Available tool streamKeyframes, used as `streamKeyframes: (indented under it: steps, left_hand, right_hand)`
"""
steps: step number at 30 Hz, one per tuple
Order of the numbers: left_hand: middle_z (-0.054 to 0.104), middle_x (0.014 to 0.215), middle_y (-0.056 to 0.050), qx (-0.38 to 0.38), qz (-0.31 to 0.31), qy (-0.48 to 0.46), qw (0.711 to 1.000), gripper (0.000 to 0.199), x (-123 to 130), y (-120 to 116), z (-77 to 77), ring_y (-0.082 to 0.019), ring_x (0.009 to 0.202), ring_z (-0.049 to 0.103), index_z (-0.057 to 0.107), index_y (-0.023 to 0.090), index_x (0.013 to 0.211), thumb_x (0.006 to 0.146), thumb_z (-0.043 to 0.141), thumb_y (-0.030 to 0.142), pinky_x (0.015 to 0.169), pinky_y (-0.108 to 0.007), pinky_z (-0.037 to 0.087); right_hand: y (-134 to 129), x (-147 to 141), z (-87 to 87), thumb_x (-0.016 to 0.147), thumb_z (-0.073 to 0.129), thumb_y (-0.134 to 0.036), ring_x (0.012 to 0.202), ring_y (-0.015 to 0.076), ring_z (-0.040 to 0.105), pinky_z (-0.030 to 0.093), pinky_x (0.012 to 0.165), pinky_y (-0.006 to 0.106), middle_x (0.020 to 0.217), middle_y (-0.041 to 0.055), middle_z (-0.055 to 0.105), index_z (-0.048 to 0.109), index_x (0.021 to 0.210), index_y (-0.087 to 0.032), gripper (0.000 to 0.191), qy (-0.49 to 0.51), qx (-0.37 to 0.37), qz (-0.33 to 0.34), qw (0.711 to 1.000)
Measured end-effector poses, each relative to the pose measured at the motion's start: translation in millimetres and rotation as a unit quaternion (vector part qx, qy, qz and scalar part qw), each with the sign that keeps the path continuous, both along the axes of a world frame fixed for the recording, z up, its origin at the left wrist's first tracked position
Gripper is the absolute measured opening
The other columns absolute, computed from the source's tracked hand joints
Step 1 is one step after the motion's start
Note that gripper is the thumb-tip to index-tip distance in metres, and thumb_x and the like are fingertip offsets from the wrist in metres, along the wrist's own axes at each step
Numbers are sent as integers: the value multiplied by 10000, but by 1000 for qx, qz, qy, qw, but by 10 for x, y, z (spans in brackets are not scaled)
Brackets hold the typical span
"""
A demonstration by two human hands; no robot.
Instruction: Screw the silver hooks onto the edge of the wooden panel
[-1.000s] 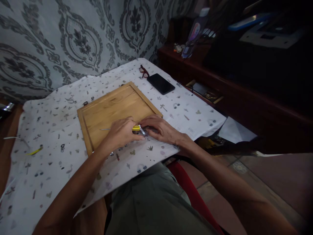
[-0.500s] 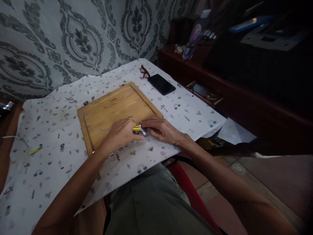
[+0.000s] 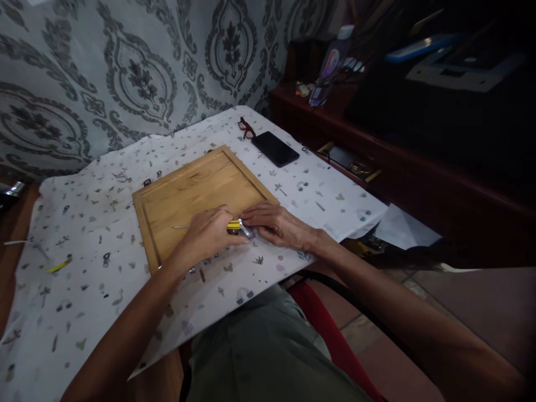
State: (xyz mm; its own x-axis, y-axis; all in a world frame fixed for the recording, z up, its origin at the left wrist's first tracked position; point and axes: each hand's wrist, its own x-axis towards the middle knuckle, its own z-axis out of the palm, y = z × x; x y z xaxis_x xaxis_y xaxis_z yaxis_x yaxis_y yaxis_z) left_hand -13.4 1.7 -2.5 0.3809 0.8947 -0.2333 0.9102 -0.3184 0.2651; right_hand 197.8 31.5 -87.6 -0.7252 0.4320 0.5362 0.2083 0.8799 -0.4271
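My left hand (image 3: 209, 231) is closed around a screwdriver (image 3: 233, 225) with a yellow and black handle. Its thin metal shaft points left, over a wooden board (image 3: 188, 187) with a grooved border. Just to the right, my right hand (image 3: 278, 223) is closed, with its fingertips close to the handle's end by the board's lower right edge. Between the two hands sits a small shiny piece (image 3: 247, 230), silvery or clear; my fingers hide part of it. Whatever the right fingertips pinch is too small and covered to make out.
A black phone (image 3: 275, 148) and folded glasses (image 3: 246, 128) lie beyond the board on the patterned tablecloth (image 3: 335, 195). At the left is a yellow-tipped strip (image 3: 59, 266). On the dark red desk (image 3: 288, 100) stands a bottle (image 3: 330, 67); a small drawer (image 3: 349, 162) is pulled out.
The view has tilted slightly, so the table sits a little lower. Both hands keep nearly the same place and hold, and the screwdriver still points left.
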Motion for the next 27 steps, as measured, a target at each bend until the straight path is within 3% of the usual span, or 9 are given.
streamKeyframes:
  steps: [16,18,21,24,27]
  left_hand:
    - [684,933,-47,4,-16,-4,1000,398,-34,25,-7,-251,855,638,672,196,795,834,663,592,663,-341,366]
    - [686,910,-45,26,-21,-18,999,394,-94,31,52,-245,840,631,660,198,759,872,622,573,659,-339,363]
    - [652,801,-29,103,14,-97,990,338,-192,14,265,-212,751,593,667,201,790,946,557,480,640,-333,356]
    - [531,697,8,201,51,-291,934,267,-206,-28,549,-160,620,484,692,218,1005,976,554,444,606,-322,360]
    - [517,774,4,298,50,-487,820,205,-77,-64,744,-141,643,480,661,249,1033,985,569,425,595,-308,379]
  right_hand:
    - [-6,-8,46,970,438,-149,1160,264,672,554,990,478,1233,140,745,709,1171,-138,338,-51,59,-3,997]
    - [-7,-8,31,970,439,-154,1160,260,673,551,989,479,1227,132,750,707,1183,-156,342,-51,63,-8,997]
    - [-2,-6,3,967,448,-161,1164,263,675,553,987,495,1225,119,752,702,1185,-166,335,-50,67,-10,996]
    - [3,-9,-15,951,466,-158,1147,272,686,571,961,494,1199,123,760,704,1151,-148,312,-31,76,-8,997]
    - [0,-17,-18,909,490,-131,1117,272,703,585,938,487,1173,130,764,709,1117,-148,302,-27,80,-13,996]
